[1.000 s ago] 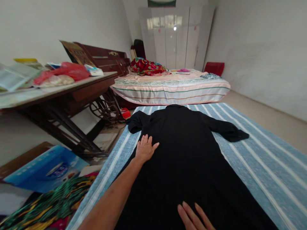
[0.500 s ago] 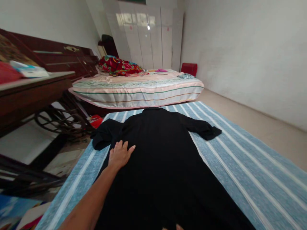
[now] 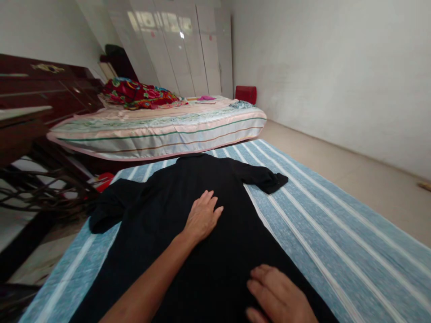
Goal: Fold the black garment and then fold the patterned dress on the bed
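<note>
A black short-sleeved garment (image 3: pixel 161 233) lies spread out, collar end away from me, on a blue-and-white striped cloth (image 3: pixel 313 224). My left hand (image 3: pixel 203 216) rests flat on the middle of the garment, fingers stretched out. Lower right, over the garment's right side, is my right hand (image 3: pixel 278 291), somewhat blurred, with its fingers extended and nothing in them. Whether the right hand touches the fabric I cannot tell. Both sleeves reach out sideways across the striped cloth.
Beyond the striped surface stands a bed (image 3: pixel 175 134) with a red floral blanket (image 3: pixel 141 93) on it. A white wardrobe (image 3: pixel 182 54) and a red box (image 3: pixel 246 94) are at the back. Dark wooden furniture (image 3: pixel 20 130) borders the left, a white wall (image 3: pixel 336 67) the right.
My left hand has slid right, from the garment's left side to its middle. My right hand has come up into view from the bottom edge. The view has turned to the right.
</note>
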A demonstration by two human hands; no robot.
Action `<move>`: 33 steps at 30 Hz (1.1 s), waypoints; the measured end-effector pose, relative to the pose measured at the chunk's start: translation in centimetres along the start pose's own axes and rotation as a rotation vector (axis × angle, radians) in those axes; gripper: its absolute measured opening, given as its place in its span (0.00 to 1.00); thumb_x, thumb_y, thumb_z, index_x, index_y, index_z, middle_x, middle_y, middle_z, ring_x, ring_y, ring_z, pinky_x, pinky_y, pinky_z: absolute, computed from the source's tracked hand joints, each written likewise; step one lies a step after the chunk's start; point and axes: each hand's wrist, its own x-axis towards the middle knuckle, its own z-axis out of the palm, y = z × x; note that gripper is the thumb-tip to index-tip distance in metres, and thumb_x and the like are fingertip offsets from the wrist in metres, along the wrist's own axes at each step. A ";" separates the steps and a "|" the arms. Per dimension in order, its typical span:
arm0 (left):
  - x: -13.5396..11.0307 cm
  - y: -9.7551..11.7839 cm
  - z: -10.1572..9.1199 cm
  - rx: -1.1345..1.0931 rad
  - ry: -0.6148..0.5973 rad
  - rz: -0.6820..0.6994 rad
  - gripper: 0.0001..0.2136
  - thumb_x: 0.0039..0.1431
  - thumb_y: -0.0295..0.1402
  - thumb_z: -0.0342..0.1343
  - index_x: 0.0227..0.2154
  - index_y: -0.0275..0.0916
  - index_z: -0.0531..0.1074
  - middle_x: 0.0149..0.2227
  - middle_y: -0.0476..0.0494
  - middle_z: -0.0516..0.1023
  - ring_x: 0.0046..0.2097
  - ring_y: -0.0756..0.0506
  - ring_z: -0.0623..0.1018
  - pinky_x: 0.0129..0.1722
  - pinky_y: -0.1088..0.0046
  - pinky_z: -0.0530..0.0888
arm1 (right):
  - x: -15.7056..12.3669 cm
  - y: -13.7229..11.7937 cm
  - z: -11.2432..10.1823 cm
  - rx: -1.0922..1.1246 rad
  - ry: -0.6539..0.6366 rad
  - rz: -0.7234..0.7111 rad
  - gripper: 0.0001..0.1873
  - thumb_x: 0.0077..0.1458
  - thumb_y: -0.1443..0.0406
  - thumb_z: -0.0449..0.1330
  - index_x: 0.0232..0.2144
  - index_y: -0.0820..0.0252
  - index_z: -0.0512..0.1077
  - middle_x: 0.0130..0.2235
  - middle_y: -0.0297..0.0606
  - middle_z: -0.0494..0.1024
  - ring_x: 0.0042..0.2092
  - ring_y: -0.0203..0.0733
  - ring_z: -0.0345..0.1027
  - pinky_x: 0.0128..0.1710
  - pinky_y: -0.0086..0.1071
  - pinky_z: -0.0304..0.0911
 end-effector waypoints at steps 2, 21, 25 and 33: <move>1.5 2.1 0.3 -0.037 -0.032 0.011 0.22 0.63 0.40 0.41 0.53 0.32 0.65 0.62 0.34 0.59 0.64 0.39 0.55 0.60 0.59 0.57 | 0.6 2.6 -1.8 0.007 0.011 0.149 0.10 0.58 0.65 0.53 0.41 0.59 0.72 0.36 0.41 0.78 0.37 0.41 0.74 0.37 0.31 0.71; 6.5 -6.0 3.2 -0.056 -0.085 -0.482 0.35 0.61 0.52 0.31 0.62 0.29 0.52 0.66 0.33 0.44 0.66 0.37 0.45 0.61 0.52 0.51 | 16.0 16.9 4.6 0.683 -0.348 1.203 0.13 0.58 0.66 0.49 0.22 0.61 0.63 0.14 0.32 0.68 0.12 0.31 0.58 0.10 0.23 0.47; 6.9 -6.5 4.4 -0.054 -0.155 -0.477 0.38 0.59 0.56 0.30 0.63 0.31 0.50 0.66 0.35 0.42 0.66 0.36 0.43 0.60 0.47 0.49 | 17.2 17.3 5.9 0.637 -0.334 1.212 0.14 0.58 0.65 0.50 0.20 0.61 0.63 0.12 0.31 0.66 0.10 0.29 0.53 0.09 0.22 0.43; 6.6 -6.2 5.0 -0.008 -0.138 -0.491 0.37 0.59 0.56 0.28 0.63 0.34 0.50 0.67 0.37 0.43 0.66 0.37 0.43 0.60 0.47 0.48 | 17.7 17.9 8.0 0.539 -0.297 1.166 0.12 0.53 0.66 0.54 0.19 0.62 0.66 0.09 0.27 0.62 0.09 0.28 0.50 0.09 0.22 0.40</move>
